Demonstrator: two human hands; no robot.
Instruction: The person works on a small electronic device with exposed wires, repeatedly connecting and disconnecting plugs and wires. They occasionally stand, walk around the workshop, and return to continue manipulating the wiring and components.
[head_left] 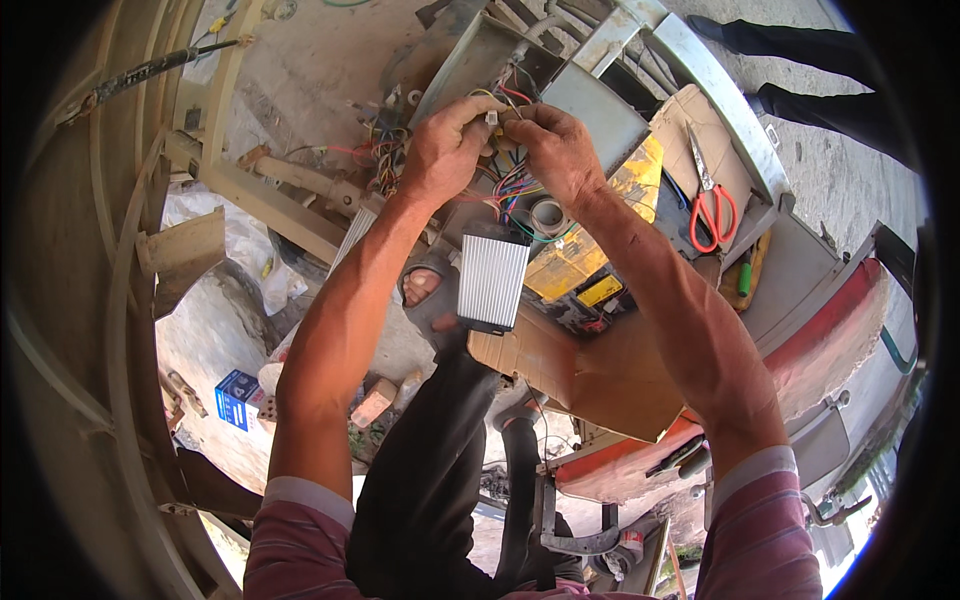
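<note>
Both hands meet at the open frame of a vehicle, fingertips almost touching. Between the thumb and fingers of my left hand (pixel 445 145) is a small white wire connector (pixel 491 117). My right hand (pixel 562 152) pinches thin wires close beside it; the exact grip is partly hidden by the fingers. A bundle of coloured wires (pixel 515 187) hangs below the hands. It runs down toward a silver finned controller box (pixel 492 280), which sits above my leg. More loose wires (pixel 385 150) tangle to the left of my left hand.
A yellow, dirty battery (pixel 575 262) stands right of the controller, beside a cardboard sheet (pixel 625 380). Scissors with red handles (pixel 712 215) and a green-handled tool (pixel 745 275) lie at right. A blue box (pixel 238 398) is at lower left. Another person's legs (pixel 815 85) show at upper right.
</note>
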